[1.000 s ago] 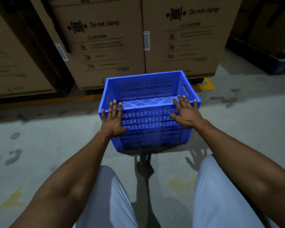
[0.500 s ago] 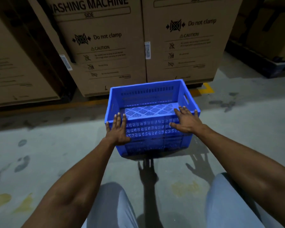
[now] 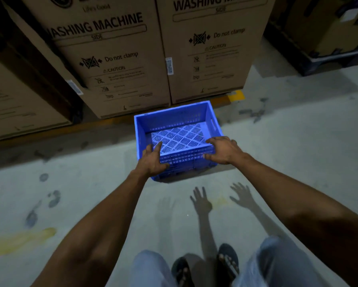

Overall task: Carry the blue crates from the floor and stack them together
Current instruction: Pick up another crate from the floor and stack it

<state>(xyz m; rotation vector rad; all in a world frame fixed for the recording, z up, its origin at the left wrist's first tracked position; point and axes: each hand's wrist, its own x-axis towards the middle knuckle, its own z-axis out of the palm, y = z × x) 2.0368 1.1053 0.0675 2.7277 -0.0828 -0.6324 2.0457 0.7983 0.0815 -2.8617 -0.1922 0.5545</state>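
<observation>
One blue perforated crate [image 3: 174, 119] stands upright and empty on the concrete floor, just in front of tall cardboard boxes. My left hand [image 3: 153, 160] lies over the crate's near left corner, fingers straight and pointing forward past the rim. My right hand [image 3: 223, 151] is at the near right part of the rim with its fingers loosely bent. Shadows of both hands on the floor show spread fingers. Neither hand wraps the rim; whether they touch it is unclear. No other blue crate is in view.
Two washing machine cartons [image 3: 116, 59] [image 3: 213, 48] stand right behind the crate, and another carton [image 3: 12, 104] at the left. A dark pallet with boxes [image 3: 318, 56] sits at the far right. My sandalled feet [image 3: 227, 262] are on the floor below.
The view has risen and pulled back from the crate. My hands slid from flat on the near wall up to its rim. The crate now sits further away, close to the cartons.
</observation>
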